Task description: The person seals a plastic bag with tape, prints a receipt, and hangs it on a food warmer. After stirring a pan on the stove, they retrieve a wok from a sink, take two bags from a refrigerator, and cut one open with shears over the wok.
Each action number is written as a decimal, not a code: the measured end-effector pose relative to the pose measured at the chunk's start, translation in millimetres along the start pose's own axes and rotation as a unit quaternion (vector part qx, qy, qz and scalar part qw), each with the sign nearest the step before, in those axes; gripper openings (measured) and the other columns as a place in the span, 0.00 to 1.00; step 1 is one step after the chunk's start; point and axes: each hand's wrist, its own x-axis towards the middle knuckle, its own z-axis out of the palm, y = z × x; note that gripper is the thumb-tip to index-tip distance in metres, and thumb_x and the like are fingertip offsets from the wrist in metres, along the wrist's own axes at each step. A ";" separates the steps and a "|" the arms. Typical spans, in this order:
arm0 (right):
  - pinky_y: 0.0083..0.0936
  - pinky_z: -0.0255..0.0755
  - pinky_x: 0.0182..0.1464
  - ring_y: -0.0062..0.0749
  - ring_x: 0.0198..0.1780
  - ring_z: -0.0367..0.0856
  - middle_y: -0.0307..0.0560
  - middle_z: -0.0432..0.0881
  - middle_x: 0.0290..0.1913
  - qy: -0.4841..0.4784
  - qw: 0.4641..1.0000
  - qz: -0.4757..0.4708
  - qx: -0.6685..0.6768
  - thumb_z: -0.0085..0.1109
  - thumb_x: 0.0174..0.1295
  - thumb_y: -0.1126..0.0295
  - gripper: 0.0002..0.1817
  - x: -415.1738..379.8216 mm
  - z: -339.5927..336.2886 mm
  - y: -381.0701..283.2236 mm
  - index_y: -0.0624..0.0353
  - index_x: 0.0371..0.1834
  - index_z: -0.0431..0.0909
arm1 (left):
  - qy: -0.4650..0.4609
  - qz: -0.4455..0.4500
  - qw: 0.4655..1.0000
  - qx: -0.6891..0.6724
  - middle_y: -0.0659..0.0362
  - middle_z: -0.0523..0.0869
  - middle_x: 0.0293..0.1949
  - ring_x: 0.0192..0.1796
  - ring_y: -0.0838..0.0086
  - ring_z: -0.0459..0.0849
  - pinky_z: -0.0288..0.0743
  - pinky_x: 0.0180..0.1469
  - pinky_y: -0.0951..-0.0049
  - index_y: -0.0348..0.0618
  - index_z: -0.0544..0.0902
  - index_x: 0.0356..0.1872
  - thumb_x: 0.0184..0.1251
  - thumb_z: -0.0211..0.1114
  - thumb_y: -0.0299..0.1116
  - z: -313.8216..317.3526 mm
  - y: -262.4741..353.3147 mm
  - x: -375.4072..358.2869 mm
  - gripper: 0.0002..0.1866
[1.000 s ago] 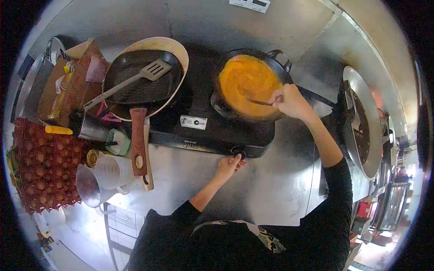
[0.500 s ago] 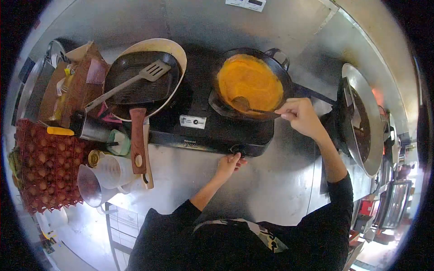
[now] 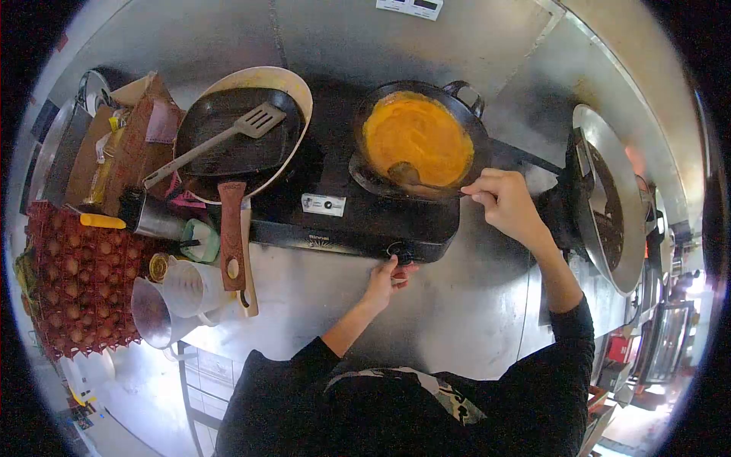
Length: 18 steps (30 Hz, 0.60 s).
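A dark wok (image 3: 480, 146) with thick orange sauce (image 3: 419, 131) in it sits on the right burner of a black gas stove (image 3: 285, 230). My right hand (image 3: 509, 202) pinches the thin handle end of a dark spoon (image 3: 404, 174) at the wok's near right rim. The spoon's bowl rests in the sauce near its front edge. Lower down, my left hand (image 3: 386, 283) has its thumb and fingers closed around the stove knob (image 3: 400, 250) on the front panel. The fingers partly hide the knob.
On the left burner are stacked pans (image 3: 303, 85) with a grey slotted turner (image 3: 259, 120) on top. Egg trays (image 3: 84, 286), plastic jugs (image 3: 156, 312) and a cardboard box (image 3: 148, 122) stand at left. A large pan (image 3: 628, 259) of dark contents is at right.
The spoon's bowl and my right hand have shifted very slightly. My left fingers have changed their hold slightly at the knob. The view has moved a little.
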 end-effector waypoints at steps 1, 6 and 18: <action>0.26 0.63 0.26 0.40 0.22 0.71 0.50 0.73 0.21 -0.001 1.000 0.006 0.002 0.54 0.42 0.85 0.10 -0.3 -0.3 -0.9 0.64 0.28 0.79 | -0.004 -0.004 1.000 -0.014 0.56 0.82 0.41 0.31 0.81 0.75 0.71 0.36 0.76 0.42 0.77 0.41 0.64 0.48 0.51 1.1 0.9 -1.1 0.21; 0.30 0.67 0.30 0.44 0.26 0.74 0.50 0.75 0.24 0.001 1.000 0.017 -0.015 0.55 0.39 0.82 0.10 -1.8 -3.2 -4.9 0.63 0.28 0.79 | -0.034 -0.027 0.996 -0.081 0.57 0.81 0.43 0.32 0.83 0.73 0.72 0.38 0.77 0.41 0.76 0.43 0.66 0.47 0.49 -3.2 -4.3 2.3 0.21; 0.25 0.69 0.26 0.40 0.21 0.78 0.55 0.77 0.19 -0.058 0.986 0.146 0.058 0.55 0.42 0.79 0.08 18.2 5.9 7.2 0.67 0.28 0.79 | -0.088 -0.082 0.956 -0.267 0.58 0.78 0.48 0.30 0.81 0.75 0.73 0.37 0.75 0.38 0.72 0.50 0.67 0.46 0.46 -6.3 -10.2 3.9 0.22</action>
